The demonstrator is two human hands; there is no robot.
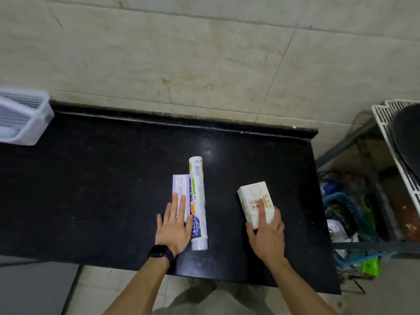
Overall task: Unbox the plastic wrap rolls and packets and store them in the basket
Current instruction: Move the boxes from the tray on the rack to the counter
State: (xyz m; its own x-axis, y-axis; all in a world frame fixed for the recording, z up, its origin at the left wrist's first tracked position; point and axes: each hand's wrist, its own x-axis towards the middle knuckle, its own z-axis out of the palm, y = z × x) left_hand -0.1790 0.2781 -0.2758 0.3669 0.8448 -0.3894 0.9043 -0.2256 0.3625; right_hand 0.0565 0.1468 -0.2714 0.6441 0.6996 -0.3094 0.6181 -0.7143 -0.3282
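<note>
A long white plastic wrap roll (198, 201) with green and orange print lies lengthwise in the middle of the black counter (102, 189). Pressed against its left side is a flat purple box (181, 185). My left hand (174, 226) rests flat on the near end of that box, fingers spread, its edge touching the roll. A white packet box (255, 201) with brown lettering sits to the right. My right hand (267, 233) grips its near end, index finger laid across the top. A translucent white basket (34, 128) stands at the far left of the counter.
A tiled wall rises behind the counter. On the right stands a metal rack (354, 245) with a white grid tray (386, 137), a dark pan (406, 142) and a blue crate (354, 214) of clutter lower down. The counter's near edge meets the floor below my arms.
</note>
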